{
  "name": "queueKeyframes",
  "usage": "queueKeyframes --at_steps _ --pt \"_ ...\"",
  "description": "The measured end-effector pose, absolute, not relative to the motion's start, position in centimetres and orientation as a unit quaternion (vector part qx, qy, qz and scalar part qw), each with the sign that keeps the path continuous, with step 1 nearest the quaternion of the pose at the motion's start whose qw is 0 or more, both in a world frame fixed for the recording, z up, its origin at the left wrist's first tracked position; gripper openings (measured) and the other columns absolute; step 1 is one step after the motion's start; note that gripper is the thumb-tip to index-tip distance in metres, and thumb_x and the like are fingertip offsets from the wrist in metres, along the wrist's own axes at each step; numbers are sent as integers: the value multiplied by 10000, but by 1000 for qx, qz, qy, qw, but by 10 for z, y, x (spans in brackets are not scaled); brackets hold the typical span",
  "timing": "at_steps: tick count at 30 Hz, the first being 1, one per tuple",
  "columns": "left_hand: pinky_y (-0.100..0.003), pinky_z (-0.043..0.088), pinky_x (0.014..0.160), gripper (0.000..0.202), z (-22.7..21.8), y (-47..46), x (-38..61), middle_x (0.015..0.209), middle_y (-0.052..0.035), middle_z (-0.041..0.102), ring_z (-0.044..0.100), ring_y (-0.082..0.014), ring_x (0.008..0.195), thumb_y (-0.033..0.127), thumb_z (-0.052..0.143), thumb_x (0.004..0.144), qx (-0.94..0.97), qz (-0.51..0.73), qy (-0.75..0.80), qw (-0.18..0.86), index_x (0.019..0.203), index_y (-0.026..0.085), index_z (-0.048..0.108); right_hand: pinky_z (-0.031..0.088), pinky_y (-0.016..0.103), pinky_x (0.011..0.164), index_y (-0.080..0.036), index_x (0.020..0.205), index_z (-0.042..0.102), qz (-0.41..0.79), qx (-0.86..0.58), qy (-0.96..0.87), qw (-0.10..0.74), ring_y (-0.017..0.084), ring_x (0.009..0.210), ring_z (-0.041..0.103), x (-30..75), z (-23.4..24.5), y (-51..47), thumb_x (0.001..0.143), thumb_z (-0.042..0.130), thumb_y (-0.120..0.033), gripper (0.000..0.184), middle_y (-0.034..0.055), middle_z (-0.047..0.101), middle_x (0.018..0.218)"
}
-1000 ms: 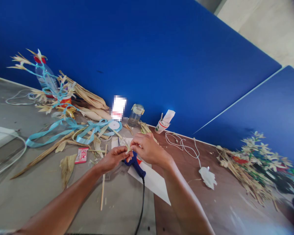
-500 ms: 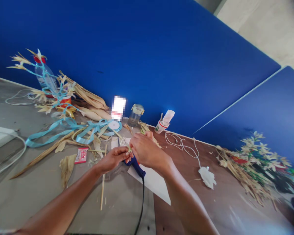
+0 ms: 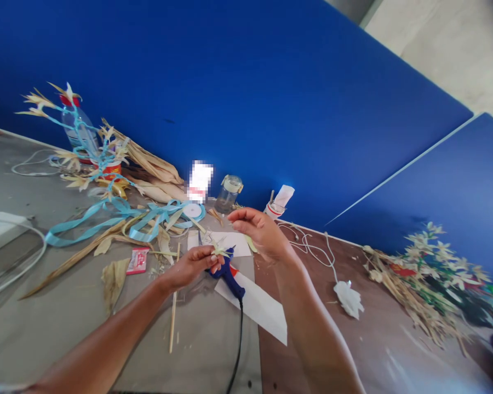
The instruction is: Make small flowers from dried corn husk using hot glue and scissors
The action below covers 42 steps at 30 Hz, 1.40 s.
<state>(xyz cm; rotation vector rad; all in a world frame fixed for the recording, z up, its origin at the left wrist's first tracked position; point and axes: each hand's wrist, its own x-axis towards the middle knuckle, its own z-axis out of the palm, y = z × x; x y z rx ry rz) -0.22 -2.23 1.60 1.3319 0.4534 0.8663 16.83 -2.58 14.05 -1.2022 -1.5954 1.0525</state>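
My left hand pinches a small pale husk flower, its pointed petals spreading up past the fingertips. Up and to the right of it, my right hand is raised with thumb and fingers slightly apart, and nothing shows between them. Just behind the flower lies a dark blue glue gun, its black cord running toward the front edge. White paper is under the gun, and another white sheet lies beyond it.
Light blue ribbon and dry husks cover the back left. Nearby are a pink packet, a thin stick and a glass jar. A cup, white cable and husk flowers are to the right.
My right hand has drawn away from the flower, up and to the right, its fingers parting. The flower stays in my left hand, which has barely moved.
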Motion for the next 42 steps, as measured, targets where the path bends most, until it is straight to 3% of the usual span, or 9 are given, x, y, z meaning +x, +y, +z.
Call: queueKeyframes --at_steps 2,6,13,17,21,26,30,36,42 --pt "-294 396 721 255 16 -22 -2 648 -29 541 518 -154 712 363 537 841 594 387 202 676 788 132 633 406 256 676 -184 725 618 399 -494 -615 468 116 656 519 170 137 -25 747 590 -328 148 -9 596 695" --pt "-299 393 722 260 15 -21 -2 639 -24 530 518 -158 716 374 539 838 597 383 197 677 801 133 631 382 264 638 -175 509 494 346 -517 -638 454 120 588 479 176 129 -26 827 485 -423 404 -9 504 555" --pt "-289 385 689 285 16 -21 -1 649 -32 531 503 -157 702 388 517 844 621 380 207 653 756 136 616 399 283 758 -176 708 573 176 -563 -675 443 158 793 522 191 123 -30 787 466 -215 138 43 572 826" --pt "-271 378 668 305 19 -22 0 662 -26 530 482 -146 678 402 509 840 641 391 248 613 686 148 578 414 274 731 -182 918 604 199 -567 -657 455 153 768 537 187 120 -42 763 480 -192 198 40 598 875" --pt "-251 372 647 317 16 -21 3 663 -12 536 470 -132 655 386 487 847 652 419 282 566 642 152 550 390 252 589 -182 743 630 259 -599 -644 399 133 562 486 180 110 -50 812 489 -325 213 -17 528 571" --pt "-243 364 628 275 7 -18 4 625 4 516 473 -129 631 329 465 852 671 438 333 496 672 155 578 410 259 712 -186 807 645 209 -568 -665 437 152 771 547 177 107 -48 772 473 -189 176 26 607 836" --pt "-242 357 621 254 5 -17 4 635 8 504 469 -129 635 292 460 848 681 452 357 451 640 165 535 404 256 710 -179 787 639 252 -553 -690 393 151 755 556 172 110 -46 807 478 -242 174 19 627 790" --pt "-241 357 624 227 3 -17 5 646 13 500 470 -128 638 275 472 837 690 469 369 411 641 173 524 294 234 537 -164 644 578 217 -610 -698 306 112 569 436 163 111 -43 851 437 -493 414 -21 482 575" --pt "-239 360 616 221 4 -18 5 622 17 495 467 -124 619 262 472 824 700 465 369 396 626 172 512 215 243 511 -176 522 440 143 -629 -731 224 95 520 338 151 110 -37 867 414 -470 454 -38 348 520"
